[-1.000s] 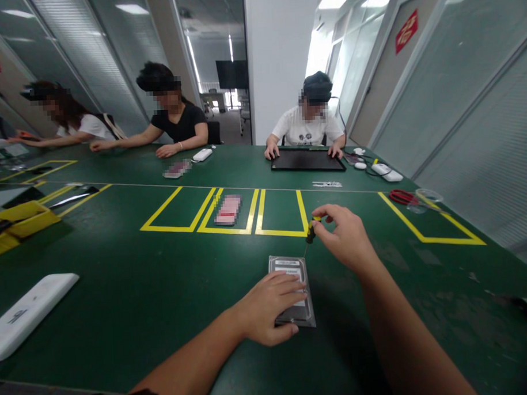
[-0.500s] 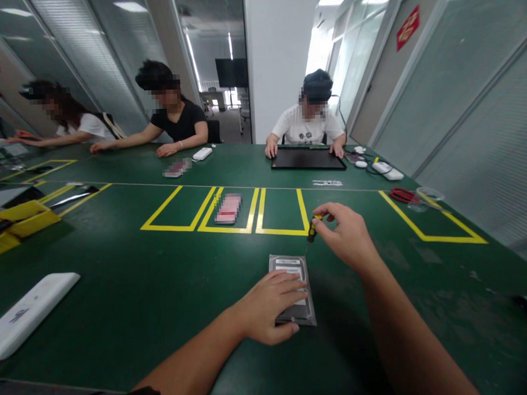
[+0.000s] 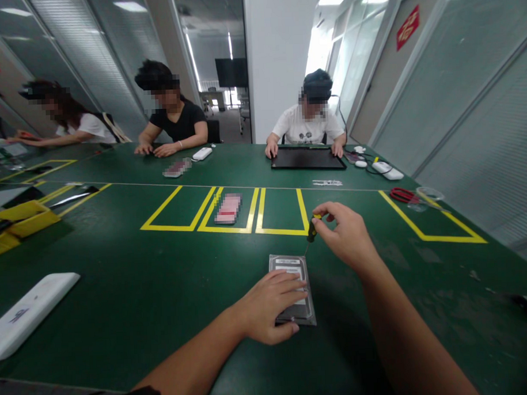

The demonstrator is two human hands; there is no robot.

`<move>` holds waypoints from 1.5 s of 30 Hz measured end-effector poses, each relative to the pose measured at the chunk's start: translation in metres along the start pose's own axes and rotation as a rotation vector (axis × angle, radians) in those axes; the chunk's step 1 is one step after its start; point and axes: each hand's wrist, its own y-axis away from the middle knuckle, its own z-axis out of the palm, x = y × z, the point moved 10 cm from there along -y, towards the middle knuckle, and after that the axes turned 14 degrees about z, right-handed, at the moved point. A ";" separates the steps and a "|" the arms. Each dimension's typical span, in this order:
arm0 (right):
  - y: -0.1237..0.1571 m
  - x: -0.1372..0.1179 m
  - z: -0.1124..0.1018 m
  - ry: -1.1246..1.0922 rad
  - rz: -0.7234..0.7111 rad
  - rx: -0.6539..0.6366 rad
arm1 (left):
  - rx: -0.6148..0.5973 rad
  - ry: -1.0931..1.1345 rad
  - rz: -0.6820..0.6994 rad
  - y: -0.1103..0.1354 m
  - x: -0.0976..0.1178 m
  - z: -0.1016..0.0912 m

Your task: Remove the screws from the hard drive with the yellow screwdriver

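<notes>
A grey hard drive (image 3: 288, 267) lies flat on the green table (image 3: 119, 283) in front of me. My left hand (image 3: 267, 307) rests on its near half, fingers spread flat, thumb against the near edge. My right hand (image 3: 345, 235) is pinched round the top of a small yellow-and-black screwdriver (image 3: 311, 230). The screwdriver stands nearly upright, and its thin tip touches the drive's far right corner.
Yellow tape boxes (image 3: 229, 213) mark the table beyond the drive. A white device (image 3: 28, 314) lies at the near left, and yellow bins (image 3: 17, 220) stand at the far left. Three people sit across the table; one has hands on a black panel (image 3: 308, 159). Red cable (image 3: 402, 196) lies right.
My hands, the drive and the screwdriver have hardly moved. The person in the black top has drawn the outstretched arm back toward the body.
</notes>
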 end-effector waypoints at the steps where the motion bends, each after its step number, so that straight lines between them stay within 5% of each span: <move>1: 0.000 0.000 0.000 0.003 0.002 0.003 | -0.001 -0.001 0.001 0.000 0.000 0.000; 45: 0.000 -0.002 -0.001 0.013 -0.002 0.000 | 0.022 -0.028 -0.004 0.001 -0.002 0.001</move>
